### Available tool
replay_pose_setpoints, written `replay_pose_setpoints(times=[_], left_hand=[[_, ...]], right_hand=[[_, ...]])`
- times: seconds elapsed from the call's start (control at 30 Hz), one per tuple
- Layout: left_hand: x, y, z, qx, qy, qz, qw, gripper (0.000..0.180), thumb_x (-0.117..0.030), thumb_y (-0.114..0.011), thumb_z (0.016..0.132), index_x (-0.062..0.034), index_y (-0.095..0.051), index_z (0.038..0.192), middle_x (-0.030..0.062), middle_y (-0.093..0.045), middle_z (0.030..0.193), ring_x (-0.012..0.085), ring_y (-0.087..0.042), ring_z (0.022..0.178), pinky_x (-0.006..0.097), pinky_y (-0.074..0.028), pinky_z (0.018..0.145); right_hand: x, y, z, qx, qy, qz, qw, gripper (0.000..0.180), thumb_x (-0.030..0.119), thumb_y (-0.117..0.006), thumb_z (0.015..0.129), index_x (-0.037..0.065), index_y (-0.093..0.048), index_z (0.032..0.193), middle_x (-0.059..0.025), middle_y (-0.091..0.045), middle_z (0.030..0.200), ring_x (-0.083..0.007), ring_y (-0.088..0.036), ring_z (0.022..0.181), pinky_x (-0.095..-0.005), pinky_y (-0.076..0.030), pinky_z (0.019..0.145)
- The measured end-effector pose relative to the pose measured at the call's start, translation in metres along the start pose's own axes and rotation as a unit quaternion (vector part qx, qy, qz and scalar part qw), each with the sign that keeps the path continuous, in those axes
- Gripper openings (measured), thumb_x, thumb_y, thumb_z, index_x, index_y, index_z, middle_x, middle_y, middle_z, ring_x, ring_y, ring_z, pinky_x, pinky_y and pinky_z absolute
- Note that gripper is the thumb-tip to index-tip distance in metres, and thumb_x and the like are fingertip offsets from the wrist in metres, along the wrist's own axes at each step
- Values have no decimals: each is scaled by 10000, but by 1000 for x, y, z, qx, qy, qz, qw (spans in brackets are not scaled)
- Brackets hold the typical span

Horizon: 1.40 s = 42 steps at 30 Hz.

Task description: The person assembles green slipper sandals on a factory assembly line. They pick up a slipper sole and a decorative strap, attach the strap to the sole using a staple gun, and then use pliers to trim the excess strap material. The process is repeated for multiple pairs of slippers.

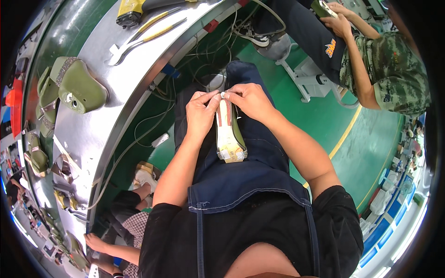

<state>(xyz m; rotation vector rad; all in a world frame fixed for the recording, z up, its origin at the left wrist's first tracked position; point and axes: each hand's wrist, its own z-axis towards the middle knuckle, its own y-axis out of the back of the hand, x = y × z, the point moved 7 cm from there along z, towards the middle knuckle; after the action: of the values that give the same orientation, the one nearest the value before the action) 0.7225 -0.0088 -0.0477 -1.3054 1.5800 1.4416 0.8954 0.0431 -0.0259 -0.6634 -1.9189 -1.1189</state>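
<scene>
A shoe on its last (230, 139) lies along my lap, pale bottom turned up, its heel end toward me. Green upper shows along its right side, and brownish strips run down its middle. At the far toe end, my left hand (200, 113) pinches the edge between thumb and fingers. Opposite it, my right hand (250, 101) is also closed on the toe edge, both thumbs nearly meeting over a small white bit. What exactly sits between the fingertips is hidden. A dark blue apron (250, 185) covers my lap under the shoe.
On the metal bench (125, 83) at left lie pincers (143, 37) with yellow handles, a yellow-black tool (130, 13) and green shoe uppers (79, 88). Cables (139, 125) hang below its edge. One co-worker (394, 74) sits at far right, another (125, 227) at lower left.
</scene>
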Motion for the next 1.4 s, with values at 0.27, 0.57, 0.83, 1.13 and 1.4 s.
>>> replay_pose_setpoints(times=[0.27, 0.57, 0.83, 1.13, 1.4], left_hand=[[3, -2, 2, 13, -16, -3, 1000, 264, -216, -764, 920, -31, -810, 1103, 114, -702, 950, 229, -690, 852, 331, -531, 781], [24, -19, -35, 21, 45, -11, 999, 403, -236, -715, 950, -12, -704, 1285, 137, -750, 1086, 224, -732, 959, 341, -547, 876], [44, -41, -104, 175, 232, -333, 897, 667, -129, -816, 862, 105, -468, 1380, 189, -681, 1197, 260, -714, 1054, 382, -577, 949], [42, -40, -106, 156, 236, -331, 900, 629, -144, -800, 867, 128, -497, 1347, 206, -704, 1171, 259, -732, 1010, 374, -584, 905], [38, -26, -101, 127, 162, -144, 968, 624, -309, -828, 813, 135, -611, 1194, 235, -734, 1074, 289, -748, 935, 375, -571, 856]], right_hand=[[1, -4, 1, -18, 2, -36, 999, 303, 283, -729, 896, -11, -783, 938, -215, -749, 844, -389, -738, 783, -435, -575, 732], [-29, -27, -23, 80, -144, -23, 986, 520, 436, -713, 949, -76, -738, 1033, -265, -746, 911, -378, -758, 858, -439, -595, 769], [-57, -67, -67, 197, -252, 287, 903, 631, 414, -776, 944, -125, -655, 1249, -238, -738, 1083, -333, -760, 924, -427, -646, 778], [4, -28, -38, 292, -152, -171, 929, 638, 516, -709, 946, -65, -702, 1212, -249, -749, 953, -385, -749, 783, -454, -623, 741], [237, -27, 77, -83, 523, -271, 804, 550, 407, -672, 991, 73, -589, 1419, -197, -617, 1375, -403, -551, 1303, -468, -439, 1097]])
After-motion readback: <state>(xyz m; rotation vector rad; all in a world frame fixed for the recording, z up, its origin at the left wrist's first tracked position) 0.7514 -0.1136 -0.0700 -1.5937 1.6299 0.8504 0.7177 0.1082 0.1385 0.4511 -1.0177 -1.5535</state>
